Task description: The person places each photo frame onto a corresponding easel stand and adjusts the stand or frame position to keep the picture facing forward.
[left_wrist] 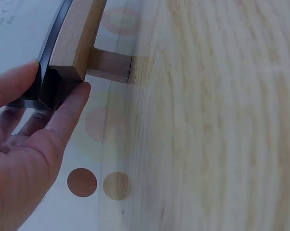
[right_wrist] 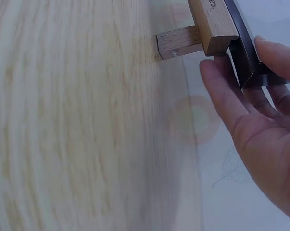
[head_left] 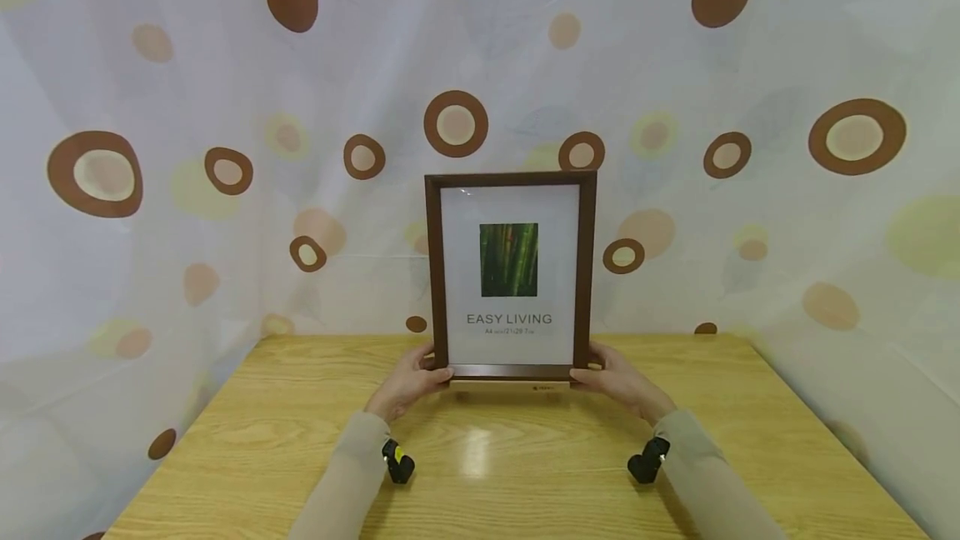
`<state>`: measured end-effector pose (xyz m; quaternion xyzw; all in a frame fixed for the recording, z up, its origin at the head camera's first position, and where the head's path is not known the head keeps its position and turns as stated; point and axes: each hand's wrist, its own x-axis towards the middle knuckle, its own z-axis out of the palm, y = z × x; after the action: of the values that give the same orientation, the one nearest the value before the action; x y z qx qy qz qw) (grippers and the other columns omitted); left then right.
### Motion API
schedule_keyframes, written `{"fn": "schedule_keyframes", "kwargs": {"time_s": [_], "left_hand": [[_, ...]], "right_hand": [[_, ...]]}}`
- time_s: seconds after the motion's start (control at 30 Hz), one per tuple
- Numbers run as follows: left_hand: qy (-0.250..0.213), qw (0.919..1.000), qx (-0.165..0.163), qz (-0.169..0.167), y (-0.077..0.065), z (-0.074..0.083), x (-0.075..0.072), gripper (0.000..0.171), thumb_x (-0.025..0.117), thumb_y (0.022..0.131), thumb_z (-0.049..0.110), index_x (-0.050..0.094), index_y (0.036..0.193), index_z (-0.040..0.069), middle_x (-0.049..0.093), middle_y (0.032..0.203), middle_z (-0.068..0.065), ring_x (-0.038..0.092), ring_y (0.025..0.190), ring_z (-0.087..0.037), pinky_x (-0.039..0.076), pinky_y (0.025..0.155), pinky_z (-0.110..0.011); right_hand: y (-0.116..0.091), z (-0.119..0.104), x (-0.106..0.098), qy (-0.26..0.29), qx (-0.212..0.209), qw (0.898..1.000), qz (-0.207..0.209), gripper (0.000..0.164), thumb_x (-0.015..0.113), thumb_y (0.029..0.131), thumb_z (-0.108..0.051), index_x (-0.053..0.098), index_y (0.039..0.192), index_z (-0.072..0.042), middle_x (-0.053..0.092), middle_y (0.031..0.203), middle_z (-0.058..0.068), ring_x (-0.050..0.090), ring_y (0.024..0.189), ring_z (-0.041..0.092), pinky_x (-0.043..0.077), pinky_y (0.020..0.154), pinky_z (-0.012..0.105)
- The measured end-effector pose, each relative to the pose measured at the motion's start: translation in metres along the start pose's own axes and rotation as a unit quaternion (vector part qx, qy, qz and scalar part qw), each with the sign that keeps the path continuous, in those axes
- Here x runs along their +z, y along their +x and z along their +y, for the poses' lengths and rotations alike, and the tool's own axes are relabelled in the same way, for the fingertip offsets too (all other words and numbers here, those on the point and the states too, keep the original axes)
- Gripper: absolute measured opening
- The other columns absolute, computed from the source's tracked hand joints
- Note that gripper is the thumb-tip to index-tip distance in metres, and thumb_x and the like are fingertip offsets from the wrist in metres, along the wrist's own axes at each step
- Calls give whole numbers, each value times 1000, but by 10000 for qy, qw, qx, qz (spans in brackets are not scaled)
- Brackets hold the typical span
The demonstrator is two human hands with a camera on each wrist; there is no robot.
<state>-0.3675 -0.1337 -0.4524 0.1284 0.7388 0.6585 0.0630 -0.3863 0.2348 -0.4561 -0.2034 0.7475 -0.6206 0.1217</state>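
A dark brown picture frame (head_left: 512,205) stands upright near the back of the table, with a green bamboo picture and the words "EASY LIVING" on its white sheet. Its lower edge meets the ledge of a light wooden stand (head_left: 510,387). My left hand (head_left: 407,379) grips the lower left corner, thumb on the front and fingers behind. At the lower right corner my right hand (head_left: 621,379) holds the frame the same way. In the wrist views, a forefinger of each hand reaches the end of the stand's ledge (left_wrist: 70,53), and short wooden feet (right_wrist: 179,42) show beneath.
The wooden table (head_left: 480,473) has a glossy, light-grained top. Behind it and on both sides hangs a pale curtain (head_left: 480,48) with brown, yellow and peach circles. A small black device sits on each wrist.
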Motion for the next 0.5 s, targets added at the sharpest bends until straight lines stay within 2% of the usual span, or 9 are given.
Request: {"fn": "schedule_keyframes", "kwargs": {"time_s": [0.07,0.2,0.3,0.4,0.5], "left_hand": [[168,9998,58,17,-2,2,0,57,63,94,5,40,146,1,53,135,-26,57,119,-31,51,101,-46],[704,9974,116,129,-7,6,-4,61,66,95,19,39,148,3,55,137,-24,56,122,-33,46,105,-51],[1080,9935,137,323,-11,10,-9,66,66,95,28,37,150,5,52,141,-23,51,129,-37,43,108,-53],[1432,9882,226,497,-17,15,-13,68,65,95,34,36,151,8,48,147,-20,43,136,-39,36,112,-55],[1809,9812,335,575,-24,20,-15,72,65,94,37,33,153,10,43,151,-18,37,141,-40,29,117,-56]], "right_hand": [[-2,-2,-2,-67,-93,9999,-31,71,62,97,-12,20,152,5,31,151,31,48,129,39,52,100,42],[-10,-8,-7,-761,-160,9969,86,74,62,98,-22,20,153,6,29,154,30,37,136,46,46,106,50],[-15,-13,-13,-1381,-66,9900,290,76,58,100,-32,20,153,6,25,157,29,25,143,48,34,112,59],[-20,-18,-17,-1728,-9,9841,410,75,51,102,-40,19,154,3,21,159,27,17,146,47,23,115,64],[-27,-24,-20,-2198,-18,9745,442,74,43,104,-44,16,155,2,16,160,27,13,146,49,20,115,66]]}}
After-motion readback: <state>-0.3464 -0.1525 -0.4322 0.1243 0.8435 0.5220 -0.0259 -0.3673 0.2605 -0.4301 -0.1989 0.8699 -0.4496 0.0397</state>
